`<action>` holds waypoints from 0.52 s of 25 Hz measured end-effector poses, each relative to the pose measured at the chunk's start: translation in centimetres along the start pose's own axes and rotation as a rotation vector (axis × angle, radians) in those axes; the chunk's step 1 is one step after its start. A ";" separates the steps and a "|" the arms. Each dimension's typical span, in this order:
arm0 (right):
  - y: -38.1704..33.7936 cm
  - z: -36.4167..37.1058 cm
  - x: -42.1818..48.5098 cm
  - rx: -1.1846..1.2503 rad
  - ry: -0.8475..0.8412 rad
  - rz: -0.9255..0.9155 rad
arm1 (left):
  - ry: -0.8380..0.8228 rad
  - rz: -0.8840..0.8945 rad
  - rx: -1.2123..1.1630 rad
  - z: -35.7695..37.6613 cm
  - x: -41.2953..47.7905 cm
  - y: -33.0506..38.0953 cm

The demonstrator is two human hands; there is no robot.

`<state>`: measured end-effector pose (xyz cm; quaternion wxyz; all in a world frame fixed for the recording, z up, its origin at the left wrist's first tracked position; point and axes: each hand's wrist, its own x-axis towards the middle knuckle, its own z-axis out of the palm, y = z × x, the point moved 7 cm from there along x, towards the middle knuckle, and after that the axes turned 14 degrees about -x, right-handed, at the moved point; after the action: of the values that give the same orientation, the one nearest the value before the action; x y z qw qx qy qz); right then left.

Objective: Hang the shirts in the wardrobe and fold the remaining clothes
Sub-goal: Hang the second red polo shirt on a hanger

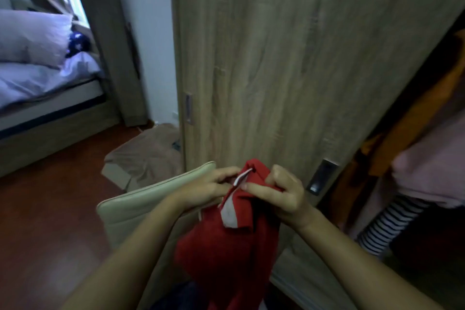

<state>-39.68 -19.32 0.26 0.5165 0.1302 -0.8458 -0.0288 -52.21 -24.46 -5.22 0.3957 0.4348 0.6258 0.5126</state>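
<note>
Clothes (pixel 427 118) in wardrobe (pixel 276 58), shirt (pixel 226 246) in both hands (pixel 208 190) (pixel 284 196)

We find no text, brand, number or sign that we can read. The one candidate is the white patch (pixel 229 211) inside the collar of the red shirt (pixel 226 254), and it is too blurred for us to make out any letters on it.
</note>
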 end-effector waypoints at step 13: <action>3.3 -18.1 -4.2 -0.366 0.056 0.249 | -0.086 -0.246 -0.511 18.7 3.0 -1.2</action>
<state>-22.55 -13.54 5.65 0.5544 -0.0703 -0.8214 -0.1142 -35.73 -16.22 -9.60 0.5779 0.2633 0.5068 0.5830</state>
